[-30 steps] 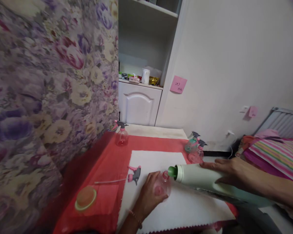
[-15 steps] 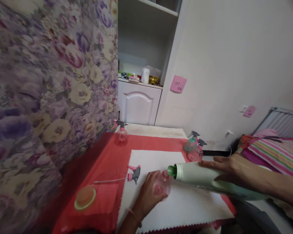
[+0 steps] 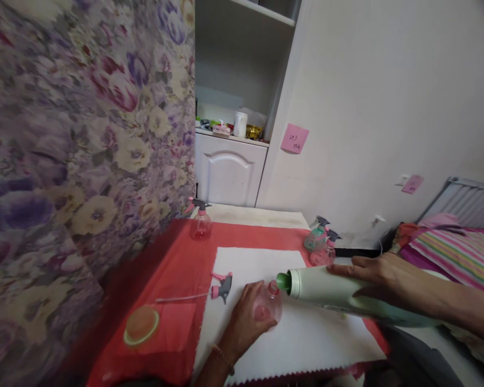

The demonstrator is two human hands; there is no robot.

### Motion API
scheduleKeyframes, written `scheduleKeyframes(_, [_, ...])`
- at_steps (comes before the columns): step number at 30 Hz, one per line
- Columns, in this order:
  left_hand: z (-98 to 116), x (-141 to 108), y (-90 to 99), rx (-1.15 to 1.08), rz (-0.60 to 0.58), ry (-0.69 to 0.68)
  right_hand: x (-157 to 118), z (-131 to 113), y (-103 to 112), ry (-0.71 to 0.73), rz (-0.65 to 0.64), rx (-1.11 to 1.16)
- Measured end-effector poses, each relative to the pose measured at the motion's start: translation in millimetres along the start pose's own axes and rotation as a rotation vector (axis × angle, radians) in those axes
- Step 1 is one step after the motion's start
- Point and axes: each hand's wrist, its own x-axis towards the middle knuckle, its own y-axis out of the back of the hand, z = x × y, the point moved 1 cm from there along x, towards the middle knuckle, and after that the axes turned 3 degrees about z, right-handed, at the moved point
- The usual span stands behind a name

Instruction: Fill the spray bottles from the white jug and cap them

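Observation:
My left hand (image 3: 246,322) is wrapped round a clear pink bottle (image 3: 269,306) whose top is uncapped, over the white cloth (image 3: 306,344). From the right, my right hand (image 3: 371,277) grips a large pale green bottle (image 3: 322,290), tipped nearly level. Its green spout (image 3: 283,281) is at the mouth of the pink bottle. Whether liquid is flowing cannot be made out. A grey and pink spray head (image 3: 222,288) with a long thin tube lies left of my left hand, partly on the white cloth and partly on the red cloth (image 3: 169,269).
A round lid (image 3: 141,325) with a pale green rim lies at the left. One pink spray bottle (image 3: 200,226) stands at the back left. A green one (image 3: 315,237) and another pink one (image 3: 323,253) stand at the back right. Behind is a cabinet (image 3: 230,169).
The pale green bottle and my right hand have shifted very slightly. My left hand keeps its hold on the pink bottle.

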Motion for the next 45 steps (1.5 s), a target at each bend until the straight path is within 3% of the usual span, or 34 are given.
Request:
scheduleKeyframes(8, [0.0,-0.4,3.1,0.001,0.001,-0.019,-0.1,1.8,-2.0,0.032,0.041,0.001])
scheduleKeyframes(13, [19.5,14.2,10.5,-0.057,0.072,-0.044,0.9,1.9,-1.6,0.038,0.040,-0.011])
scheduleKeyframes(21, [45.5,37.5,11.5,-0.200,-0.056,-0.058,2.3,0.8,0.5,0.040,0.055,-0.003])
scheduleKeyframes(35, [37.9,40.1,0.7,-0.292,-0.024,-0.105,0.2,0.9,1.2,-0.007,-0.011,-0.021])
scheduleKeyframes(45, [34.4,40.7,-2.2,-0.322,-0.029,-0.083,2.5,0.8,1.2,0.011,0.037,0.041])
